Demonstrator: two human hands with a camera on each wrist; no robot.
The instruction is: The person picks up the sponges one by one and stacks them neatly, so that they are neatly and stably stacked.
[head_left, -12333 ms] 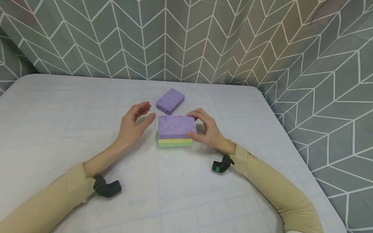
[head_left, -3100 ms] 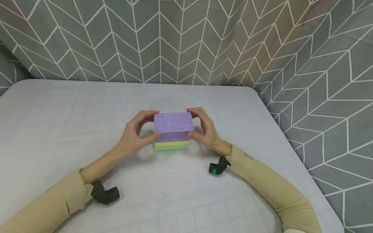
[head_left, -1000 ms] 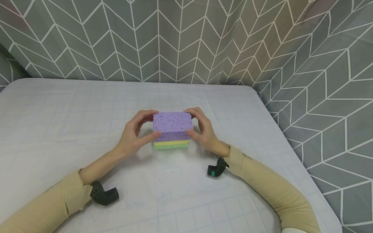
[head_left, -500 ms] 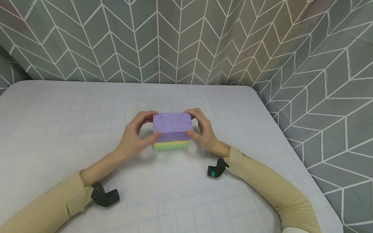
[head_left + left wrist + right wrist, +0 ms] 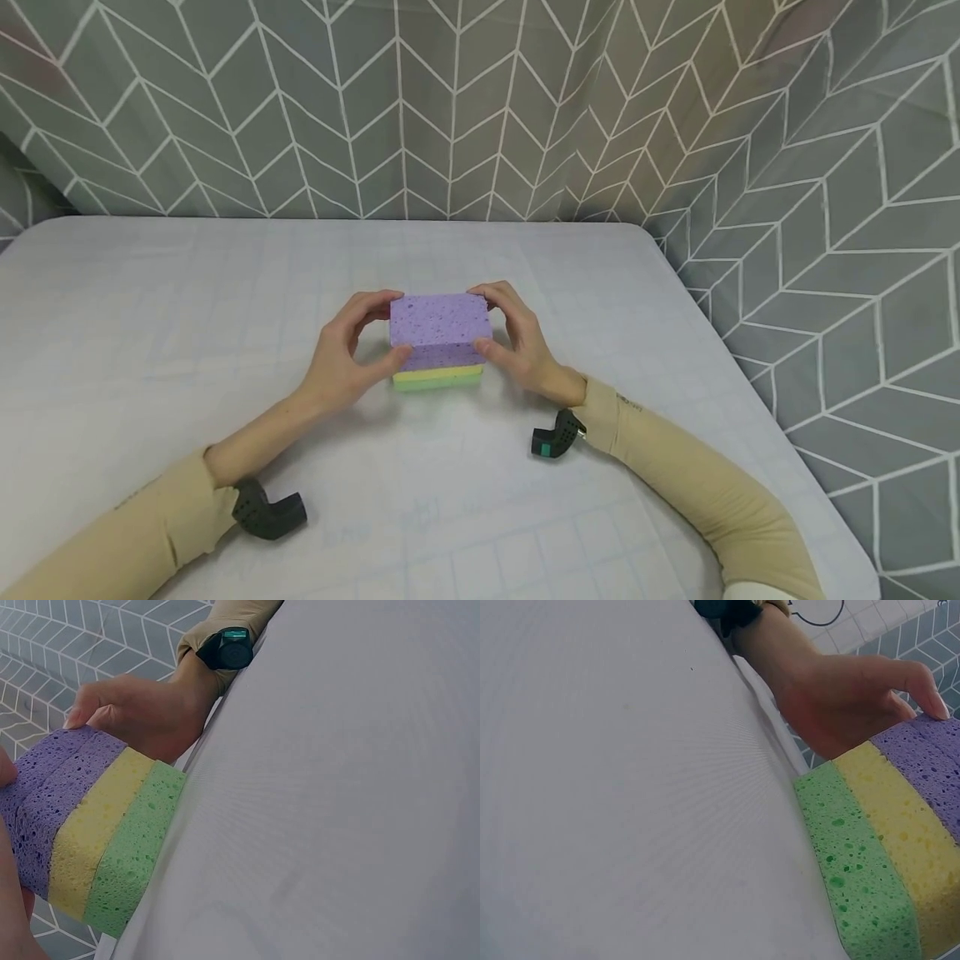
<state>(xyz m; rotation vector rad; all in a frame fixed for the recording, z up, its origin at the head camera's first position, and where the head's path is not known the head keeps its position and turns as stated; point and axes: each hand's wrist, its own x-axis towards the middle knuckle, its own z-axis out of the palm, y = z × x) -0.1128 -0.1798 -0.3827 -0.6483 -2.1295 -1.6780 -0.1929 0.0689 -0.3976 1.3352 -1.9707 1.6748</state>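
Note:
A stack of sponges stands on the table before me: a green sponge at the bottom, a yellow sponge over it, and two purple sponges on top, a seam between them showing in the left wrist view. My left hand holds the purple end on the left, thumb on the front corner and fingers at the back corner. At the opposite end my right hand grips the purple sponges the same way. The layers sit roughly flush, the purple ones slightly overhanging the lower two in the head view.
A white cloth covers the table, with faint printed grid lines. Behind it and to the right hang grey curtains with white chevron lines. Each wrist carries a black camera.
About twelve seconds ago the second purple sponge lay behind the stack and my left hand was apart; now that sponge is on top, held by both hands. Within the last second, hardly any movement.

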